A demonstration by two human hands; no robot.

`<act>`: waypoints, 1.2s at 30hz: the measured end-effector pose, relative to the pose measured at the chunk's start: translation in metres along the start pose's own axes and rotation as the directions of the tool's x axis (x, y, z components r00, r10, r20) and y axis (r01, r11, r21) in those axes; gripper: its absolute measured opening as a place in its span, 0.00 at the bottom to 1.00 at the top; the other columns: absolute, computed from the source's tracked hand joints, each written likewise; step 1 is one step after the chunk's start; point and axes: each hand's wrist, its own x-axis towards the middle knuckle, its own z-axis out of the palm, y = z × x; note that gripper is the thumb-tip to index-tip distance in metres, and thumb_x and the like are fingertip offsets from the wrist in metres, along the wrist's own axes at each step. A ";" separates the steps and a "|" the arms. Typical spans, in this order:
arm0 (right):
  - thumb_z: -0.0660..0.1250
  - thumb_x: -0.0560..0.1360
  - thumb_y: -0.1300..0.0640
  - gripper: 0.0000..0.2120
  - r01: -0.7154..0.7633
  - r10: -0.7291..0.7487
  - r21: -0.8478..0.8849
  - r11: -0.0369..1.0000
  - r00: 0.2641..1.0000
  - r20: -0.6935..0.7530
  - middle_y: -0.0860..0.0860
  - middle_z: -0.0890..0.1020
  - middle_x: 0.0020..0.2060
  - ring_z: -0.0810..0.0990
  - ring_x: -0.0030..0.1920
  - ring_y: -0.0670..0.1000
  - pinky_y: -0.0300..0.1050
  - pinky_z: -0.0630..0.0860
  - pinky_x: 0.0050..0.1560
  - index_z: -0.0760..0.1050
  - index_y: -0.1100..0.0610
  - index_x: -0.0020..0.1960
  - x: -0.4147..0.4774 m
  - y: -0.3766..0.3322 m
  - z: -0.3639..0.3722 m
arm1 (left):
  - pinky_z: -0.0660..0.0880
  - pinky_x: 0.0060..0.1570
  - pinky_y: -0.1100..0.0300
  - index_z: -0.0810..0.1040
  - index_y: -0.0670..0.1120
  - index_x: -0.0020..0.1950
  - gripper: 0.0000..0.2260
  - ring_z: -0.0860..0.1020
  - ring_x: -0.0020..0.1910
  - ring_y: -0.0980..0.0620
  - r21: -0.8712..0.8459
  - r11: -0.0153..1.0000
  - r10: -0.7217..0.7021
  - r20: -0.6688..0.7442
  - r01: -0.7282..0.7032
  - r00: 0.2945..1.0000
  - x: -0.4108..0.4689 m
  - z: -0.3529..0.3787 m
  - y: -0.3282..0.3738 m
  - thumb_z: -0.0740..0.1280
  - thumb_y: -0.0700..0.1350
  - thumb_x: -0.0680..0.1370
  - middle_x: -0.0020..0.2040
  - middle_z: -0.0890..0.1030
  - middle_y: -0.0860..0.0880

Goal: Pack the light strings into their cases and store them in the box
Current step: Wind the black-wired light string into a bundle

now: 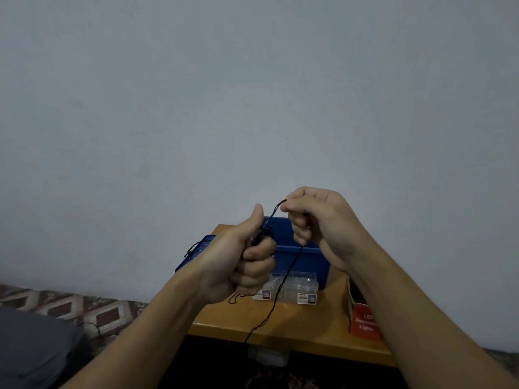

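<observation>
My left hand (247, 259) is a raised fist, thumb up, closed around a small bundle of black light string (276, 293). My right hand (317, 220), a little higher and to the right, pinches the same wire at its fingertips. From there the wire hangs down past the table's front edge. Behind my hands stands a blue plastic box (297, 256) on a small wooden table (280, 329). Two clear plastic cases (302, 286) with small labels lie side by side in front of the box. Part of the left case is hidden by my left fist.
A red carton of LED decorative lights (363, 321) stands at the table's right edge. The blue box's lid (193, 256) leans off the box's left side with a bit of black wire on it. A patterned floor (84, 307) and grey cloth (33, 349) lie at the lower left. A plain wall is behind.
</observation>
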 end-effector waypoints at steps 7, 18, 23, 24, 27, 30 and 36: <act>0.67 0.81 0.56 0.11 -0.130 0.153 -0.228 0.965 0.984 0.087 0.53 0.77 0.31 0.73 0.30 0.49 0.45 0.72 0.32 0.82 0.54 0.41 -0.008 0.030 0.005 | 0.54 0.21 0.61 0.63 0.47 0.26 0.31 0.56 0.18 0.54 -0.246 0.968 0.067 0.404 0.038 0.912 0.002 -0.008 -0.001 0.53 0.65 0.82 0.21 0.60 0.51; 0.65 0.82 0.54 0.11 -0.258 0.327 -0.285 0.923 0.917 0.229 0.57 0.87 0.50 0.86 0.52 0.55 0.60 0.79 0.59 0.82 0.59 0.56 -0.018 0.050 0.010 | 0.81 0.38 0.51 0.81 0.33 0.57 0.25 0.84 0.40 0.41 -0.420 0.862 0.297 -0.033 -0.283 0.954 -0.001 0.015 0.008 0.54 0.52 0.81 0.36 0.82 0.40; 0.64 0.83 0.53 0.12 -0.322 0.416 -0.345 0.882 0.876 0.244 0.56 0.87 0.49 0.86 0.52 0.54 0.54 0.79 0.58 0.81 0.60 0.57 -0.021 0.049 0.011 | 0.80 0.58 0.49 0.74 0.35 0.66 0.17 0.85 0.49 0.44 -0.433 0.820 0.324 -0.187 -0.373 0.928 0.001 0.018 0.012 0.57 0.42 0.82 0.48 0.86 0.42; 0.63 0.83 0.53 0.12 -0.323 0.427 -0.369 0.872 0.869 0.248 0.56 0.87 0.48 0.86 0.50 0.53 0.51 0.79 0.55 0.81 0.60 0.56 -0.021 0.049 0.010 | 0.80 0.57 0.50 0.73 0.35 0.66 0.16 0.85 0.51 0.43 -0.422 0.824 0.321 -0.203 -0.378 0.925 0.001 0.018 0.012 0.56 0.41 0.83 0.52 0.85 0.41; 0.63 0.83 0.53 0.13 -0.329 0.447 -0.398 0.857 0.858 0.252 0.55 0.87 0.45 0.84 0.45 0.51 0.47 0.75 0.48 0.82 0.60 0.53 -0.023 0.048 0.010 | 0.80 0.57 0.50 0.73 0.37 0.67 0.15 0.84 0.57 0.42 -0.364 0.845 0.314 -0.257 -0.392 0.914 0.002 0.019 0.014 0.54 0.39 0.84 0.59 0.84 0.40; 0.65 0.82 0.48 0.14 -0.326 0.453 -0.405 0.854 0.850 0.271 0.54 0.87 0.48 0.85 0.48 0.50 0.47 0.76 0.52 0.83 0.56 0.48 -0.023 0.047 0.010 | 0.78 0.63 0.47 0.73 0.39 0.69 0.16 0.82 0.60 0.41 -0.316 0.845 0.337 -0.313 -0.432 0.888 0.004 0.017 0.013 0.54 0.41 0.85 0.61 0.83 0.41; 0.63 0.82 0.46 0.18 -0.324 0.459 -0.425 0.845 0.848 0.265 0.54 0.84 0.34 0.82 0.37 0.51 0.52 0.77 0.51 0.79 0.56 0.40 -0.025 0.044 0.007 | 0.71 0.68 0.51 0.73 0.42 0.70 0.16 0.82 0.62 0.46 -0.211 0.832 0.390 -0.436 -0.513 0.811 0.008 0.008 0.010 0.52 0.43 0.86 0.61 0.83 0.43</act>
